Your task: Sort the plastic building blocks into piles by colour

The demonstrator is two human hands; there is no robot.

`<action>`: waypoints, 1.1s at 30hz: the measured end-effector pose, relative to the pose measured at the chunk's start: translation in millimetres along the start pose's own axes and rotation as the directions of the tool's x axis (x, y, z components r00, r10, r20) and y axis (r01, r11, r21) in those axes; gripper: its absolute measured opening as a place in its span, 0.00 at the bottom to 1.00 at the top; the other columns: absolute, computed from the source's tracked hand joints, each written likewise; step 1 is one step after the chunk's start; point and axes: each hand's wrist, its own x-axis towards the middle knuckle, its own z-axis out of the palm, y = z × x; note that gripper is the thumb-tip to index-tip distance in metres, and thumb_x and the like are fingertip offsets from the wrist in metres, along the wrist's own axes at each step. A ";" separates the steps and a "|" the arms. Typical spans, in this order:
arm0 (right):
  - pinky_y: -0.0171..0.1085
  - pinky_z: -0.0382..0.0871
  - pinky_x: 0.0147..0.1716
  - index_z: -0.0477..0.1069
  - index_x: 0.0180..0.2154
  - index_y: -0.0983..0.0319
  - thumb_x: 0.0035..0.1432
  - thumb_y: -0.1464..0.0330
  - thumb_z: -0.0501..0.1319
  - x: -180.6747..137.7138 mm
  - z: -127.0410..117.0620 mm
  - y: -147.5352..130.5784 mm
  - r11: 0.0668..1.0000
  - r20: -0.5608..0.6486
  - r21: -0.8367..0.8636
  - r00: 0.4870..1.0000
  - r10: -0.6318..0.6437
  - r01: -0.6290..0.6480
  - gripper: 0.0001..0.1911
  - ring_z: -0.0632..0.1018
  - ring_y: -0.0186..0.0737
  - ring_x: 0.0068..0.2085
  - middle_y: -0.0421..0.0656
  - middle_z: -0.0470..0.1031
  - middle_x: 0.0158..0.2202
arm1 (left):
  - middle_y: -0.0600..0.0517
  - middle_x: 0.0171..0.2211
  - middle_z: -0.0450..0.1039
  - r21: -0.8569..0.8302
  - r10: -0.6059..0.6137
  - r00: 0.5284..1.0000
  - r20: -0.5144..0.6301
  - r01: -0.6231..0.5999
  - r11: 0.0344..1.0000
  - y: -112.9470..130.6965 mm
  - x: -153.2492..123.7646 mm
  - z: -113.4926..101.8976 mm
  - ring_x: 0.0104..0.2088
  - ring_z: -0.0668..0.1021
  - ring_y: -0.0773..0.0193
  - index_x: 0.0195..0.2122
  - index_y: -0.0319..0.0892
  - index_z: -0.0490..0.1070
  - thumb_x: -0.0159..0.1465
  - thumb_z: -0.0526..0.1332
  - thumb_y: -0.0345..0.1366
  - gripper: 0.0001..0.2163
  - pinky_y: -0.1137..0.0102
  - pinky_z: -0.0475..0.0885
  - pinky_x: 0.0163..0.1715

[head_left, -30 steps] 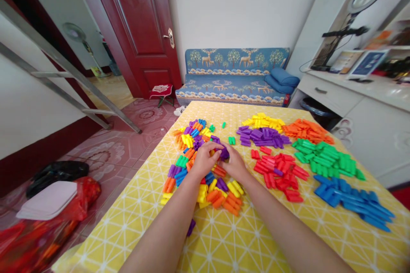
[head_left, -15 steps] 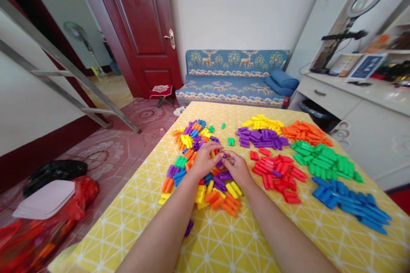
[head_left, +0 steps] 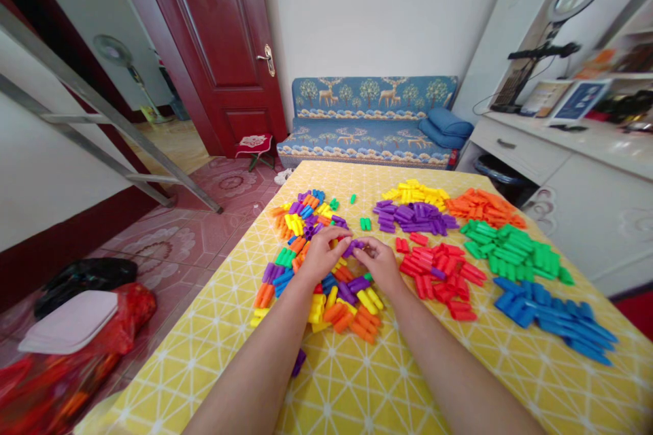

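Between the left hand (head_left: 325,255) and right hand (head_left: 381,264), a purple block (head_left: 352,249) sits in a narrow two-handed pinch; mixed blocks (head_left: 300,245) lie left of the grip, red blocks (head_left: 441,264) right.

Small purple block (head_left: 352,248), held between left hand (head_left: 325,255) and right hand (head_left: 380,262)

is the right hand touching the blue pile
Apart. The head view shows red pieces and yellow tablecloth between the right hand and the blue pile.
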 end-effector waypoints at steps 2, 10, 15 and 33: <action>0.36 0.71 0.31 0.75 0.36 0.60 0.47 0.66 0.66 1.8 -2.2 -1.6 0.995 -0.025 0.096 0.999 -0.024 0.026 0.11 0.76 0.39 0.34 0.42 0.77 0.35 | 0.47 0.41 0.78 0.006 0.006 1.000 0.017 -0.007 1.000 0.6 -0.2 -0.3 0.44 0.77 0.59 0.41 0.41 0.77 0.64 0.59 0.37 0.10 0.64 0.70 0.49; 0.44 0.67 0.53 0.78 0.36 0.58 0.45 0.72 0.62 2.4 -2.6 -7.5 0.974 -0.021 0.197 0.994 -0.105 0.107 0.13 0.76 0.43 0.48 0.41 0.78 0.42 | 0.48 0.47 0.77 0.038 0.015 0.995 0.095 -0.019 0.999 -0.8 -2.3 -0.5 0.47 0.76 0.57 0.50 0.45 0.74 0.64 0.60 0.41 0.15 0.62 0.69 0.50; 0.44 0.69 0.49 0.77 0.38 0.58 0.50 0.70 0.60 1.0 -6.3 -6.7 0.987 -0.073 0.138 0.994 -0.076 0.086 0.13 0.77 0.44 0.45 0.43 0.79 0.41 | 0.48 0.42 0.78 0.033 0.014 0.999 0.048 -0.016 0.999 -3.4 -1.8 0.0 0.44 0.77 0.57 0.46 0.44 0.76 0.61 0.64 0.41 0.14 0.62 0.70 0.48; 0.46 0.65 0.52 0.70 0.49 0.57 0.53 0.73 0.61 -4.2 -0.6 -10.6 0.694 0.186 -0.548 0.876 -0.444 0.468 0.19 0.73 0.46 0.50 0.46 0.75 0.48 | 0.49 0.39 0.79 0.050 -0.035 0.999 -0.038 0.037 0.998 -6.6 -1.1 0.7 0.41 0.78 0.60 0.41 0.42 0.77 0.59 0.65 0.40 0.11 0.65 0.72 0.46</action>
